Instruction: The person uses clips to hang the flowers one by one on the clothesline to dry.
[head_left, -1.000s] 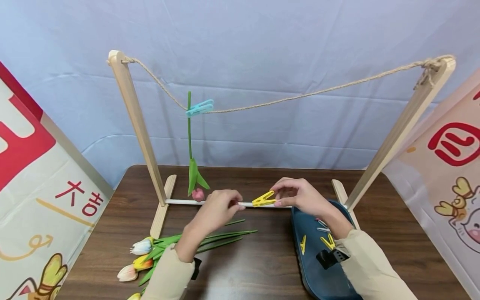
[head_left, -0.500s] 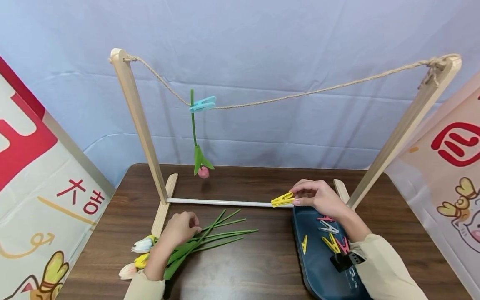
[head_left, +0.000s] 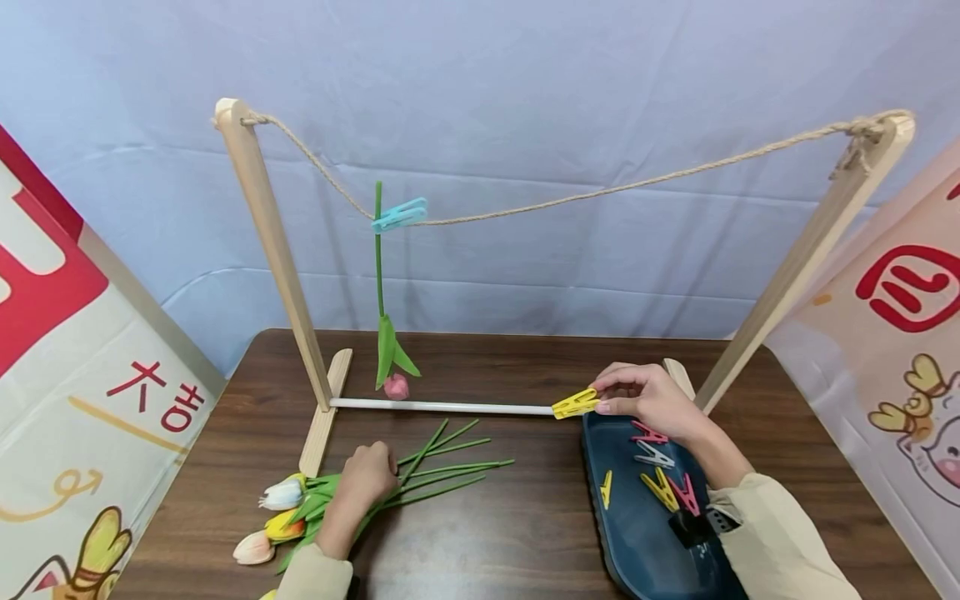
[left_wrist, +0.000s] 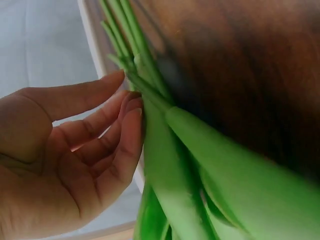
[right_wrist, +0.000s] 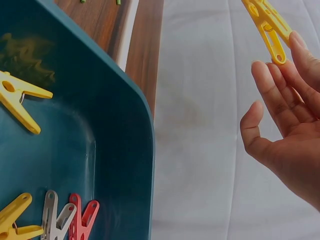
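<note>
In the head view, my left hand (head_left: 367, 477) is over a bunch of artificial tulips (head_left: 307, 506) lying on the table, its fingers curled at the stems. The left wrist view shows thumb and fingertips pinching at a green stem (left_wrist: 150, 92) beside the broad leaves. My right hand (head_left: 647, 400) pinches a yellow clothespin (head_left: 576, 404) by its handle end, above the far edge of the blue tray (head_left: 596, 500). A pink tulip (head_left: 396, 386) hangs upside down from the rope (head_left: 510, 214), held by a light blue clothespin (head_left: 400, 215).
Two wooden posts (head_left: 273, 250) carry the rope, with a white rod (head_left: 450, 407) joining their feet. Inside the tray lie several clothespins, among them a white one (head_left: 654, 454) and a pink one (head_left: 686, 493). Printed banners flank the dark wood table (head_left: 525, 517).
My left hand has come down and left from near the rod to the tulip stems. My right hand has moved right with the yellow clothespin. The hanging tulip has swung back and forward again.
</note>
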